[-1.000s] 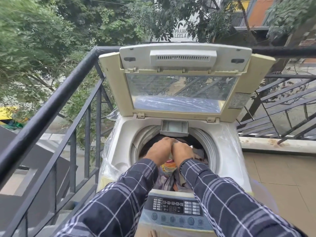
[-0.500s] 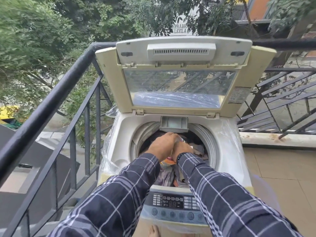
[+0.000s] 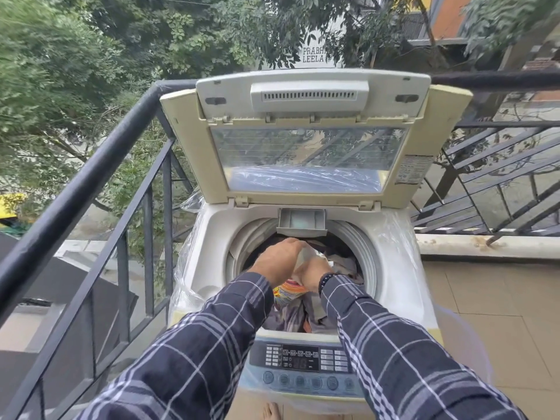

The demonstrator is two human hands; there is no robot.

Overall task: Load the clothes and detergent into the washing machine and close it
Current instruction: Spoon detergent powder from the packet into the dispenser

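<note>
Reaching in from the head view, two plaid-sleeved arms meet over the open drum of a top-loading washing machine (image 3: 209, 247). The left hand (image 3: 277, 259) has its fingers curled down over the clear top of a detergent pouch (image 3: 288, 291) and pinches it. The right hand (image 3: 313, 275), touching the left, is closed round the pouch just below; its fingertips are hidden behind the plastic. A dark beaded bracelet (image 3: 325, 281) sits on the right wrist. The pouch's orange and yellow lower end hangs under the hands, above the clothes (image 3: 342, 263) that fill the drum in a crumpled grey and dark heap.

The lid (image 3: 188, 140) stands upright at the back, its window showing crinkled plastic film. A small grey drawer (image 3: 301, 222) juts out at the drum's rear rim, just beyond the hands. The control panel (image 3: 300, 360) lies at the near edge, with a dark display and a row of round buttons. Clear plastic wraps the machine's sides.

The machine stands on a balcony with a beige tiled floor (image 3: 491, 313), a black metal railing (image 3: 91, 180) to the left and behind, and trees beyond.

Counted: two hands, one pouch, one machine, one lid, one drawer, one bare foot (image 3: 270, 412) at the bottom edge; the clothes are too tangled to count.
</note>
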